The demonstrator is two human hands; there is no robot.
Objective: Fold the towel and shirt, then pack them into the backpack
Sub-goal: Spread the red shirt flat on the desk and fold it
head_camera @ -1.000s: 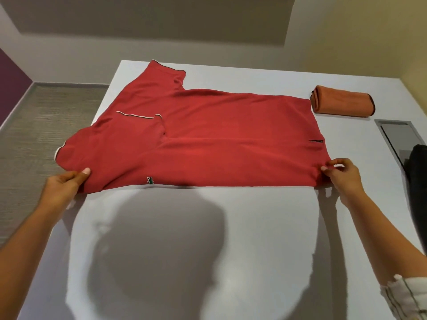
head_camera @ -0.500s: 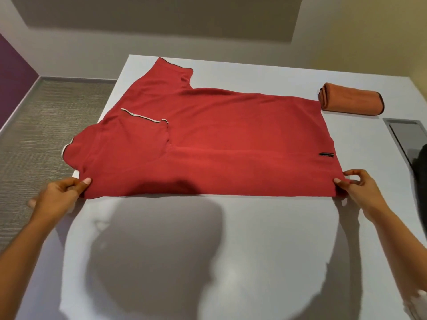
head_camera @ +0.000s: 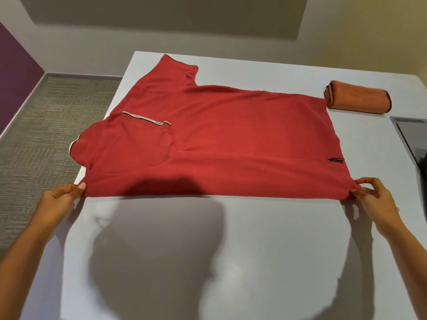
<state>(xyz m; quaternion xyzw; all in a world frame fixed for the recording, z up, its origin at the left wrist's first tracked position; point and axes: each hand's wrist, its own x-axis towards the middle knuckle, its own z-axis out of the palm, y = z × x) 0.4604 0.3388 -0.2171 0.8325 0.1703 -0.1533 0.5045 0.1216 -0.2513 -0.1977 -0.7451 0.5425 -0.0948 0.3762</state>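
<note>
A red polo shirt (head_camera: pixel 231 139) lies spread sideways on the white table (head_camera: pixel 231 262), collar end to the left, hem to the right, one sleeve folded over the body. My left hand (head_camera: pixel 61 197) pinches the shirt's near left corner at the table's left edge. My right hand (head_camera: pixel 372 197) pinches the near right corner at the hem. Both hold the near folded edge taut. An orange towel (head_camera: pixel 357 98) lies folded and rolled at the far right of the table, apart from the shirt. The backpack shows only as a dark sliver (head_camera: pixel 424 167) at the right border.
A dark inset panel (head_camera: pixel 409 132) sits in the table at the right edge. Grey carpet (head_camera: pixel 46 135) lies beyond the table's left edge, with a purple wall (head_camera: pixel 13 77) at far left. My shadow falls across the near half of the table.
The shirt's near edge has been drawn toward me and pulled straighter. Both hands moved slightly nearer while keeping their pinch on the corners.
</note>
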